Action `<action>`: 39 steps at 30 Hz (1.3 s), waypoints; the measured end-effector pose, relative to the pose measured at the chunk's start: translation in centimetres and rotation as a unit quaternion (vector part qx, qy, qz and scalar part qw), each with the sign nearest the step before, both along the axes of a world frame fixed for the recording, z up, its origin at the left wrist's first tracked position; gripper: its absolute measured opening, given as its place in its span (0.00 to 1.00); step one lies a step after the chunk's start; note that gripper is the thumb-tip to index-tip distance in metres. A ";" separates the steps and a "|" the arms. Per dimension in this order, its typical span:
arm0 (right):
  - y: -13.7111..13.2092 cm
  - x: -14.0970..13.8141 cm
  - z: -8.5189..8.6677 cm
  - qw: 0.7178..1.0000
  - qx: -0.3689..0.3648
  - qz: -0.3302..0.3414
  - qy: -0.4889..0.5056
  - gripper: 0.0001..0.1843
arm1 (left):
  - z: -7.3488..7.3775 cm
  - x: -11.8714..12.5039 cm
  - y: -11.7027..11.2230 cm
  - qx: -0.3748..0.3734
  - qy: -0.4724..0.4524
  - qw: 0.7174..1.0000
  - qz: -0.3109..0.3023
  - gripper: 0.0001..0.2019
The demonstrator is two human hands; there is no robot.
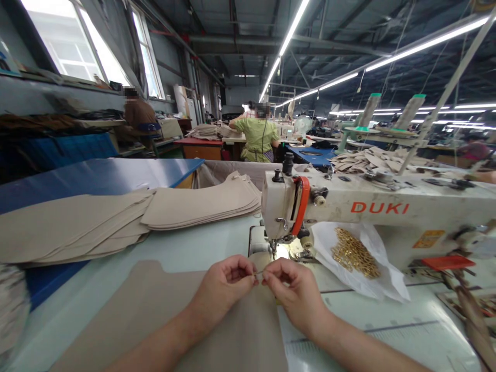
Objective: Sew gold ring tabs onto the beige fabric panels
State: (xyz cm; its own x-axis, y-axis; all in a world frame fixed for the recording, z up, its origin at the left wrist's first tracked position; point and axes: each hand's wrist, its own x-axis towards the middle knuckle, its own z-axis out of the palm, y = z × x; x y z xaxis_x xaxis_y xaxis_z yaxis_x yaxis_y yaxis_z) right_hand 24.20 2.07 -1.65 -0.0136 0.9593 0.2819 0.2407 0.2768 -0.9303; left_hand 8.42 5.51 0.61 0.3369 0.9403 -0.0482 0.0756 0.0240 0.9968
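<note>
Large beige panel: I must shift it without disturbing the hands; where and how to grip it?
Pinch the panel by the tab at its far left corner, probably from the left: it lies flat and juts past the straighter far edge, while the left hand and right hand are toward its right side, near the sewing machine.

My left hand (220,287) and right hand (298,292) are bare, with slender fingers (235,261); my bare forearms (155,338), at seven and five o'clock, taper toward the wrists (194,316).
</note>
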 end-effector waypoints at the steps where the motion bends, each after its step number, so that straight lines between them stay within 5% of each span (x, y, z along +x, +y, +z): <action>1: -0.1 0.0 0.0 1.000 0.015 -0.005 -0.022 0.08 | 0.0 0.0 0.0 -0.008 -0.006 1.000 -0.004 0.06; 7: -0.2 0.2 0.0 0.995 0.055 -0.013 -0.081 0.08 | -0.5 -0.1 0.3 -0.037 -0.044 0.998 -0.018 0.11; 14: -0.2 0.3 -0.1 0.995 0.053 0.016 -0.084 0.08 | -0.8 -0.2 -0.2 0.031 -0.016 0.999 -0.002 0.10; 23: -0.1 0.3 -0.1 0.998 -0.031 0.040 0.033 0.04 | -0.4 -0.3 -0.8 0.091 0.019 0.995 0.027 0.05; 39: 0.0 0.6 0.3 0.996 -0.050 0.072 -0.003 0.10 | -0.9 -0.6 -0.3 0.022 0.055 0.997 -0.050 0.08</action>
